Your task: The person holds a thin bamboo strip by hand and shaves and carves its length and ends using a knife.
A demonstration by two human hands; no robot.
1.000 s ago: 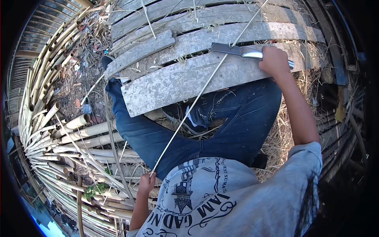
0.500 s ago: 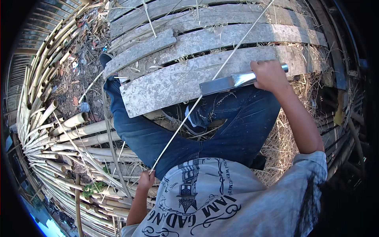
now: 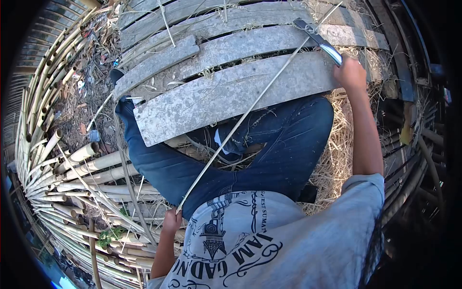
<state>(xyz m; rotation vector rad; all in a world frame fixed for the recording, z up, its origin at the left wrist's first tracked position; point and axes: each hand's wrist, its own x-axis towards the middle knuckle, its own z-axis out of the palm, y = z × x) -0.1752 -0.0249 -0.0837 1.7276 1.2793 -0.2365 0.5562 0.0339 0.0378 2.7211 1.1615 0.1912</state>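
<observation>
A long thin bamboo strip (image 3: 248,110) runs slantwise across my lap and over the plank seat. My left hand (image 3: 172,220) is closed round its near end, beside my hip. My right hand (image 3: 350,73) grips the handle of a wide-bladed knife (image 3: 315,36). The blade lies against the strip close to its far end, with a small curl of shaving at the contact. Under the strip is a worn grey plank (image 3: 231,96) with pale blotches, reaching over my knees.
Stacked bamboo poles (image 3: 82,161) fill the left side. A short loose board (image 3: 159,65) rests on the wooden slats (image 3: 250,43). Straw-like shavings (image 3: 339,144) heap up right of my leg. Litter (image 3: 79,86) covers the ground at the upper left.
My right hand and the knife have moved away from me along the strip, from near my knees toward its far end. My left hand still holds the near end.
</observation>
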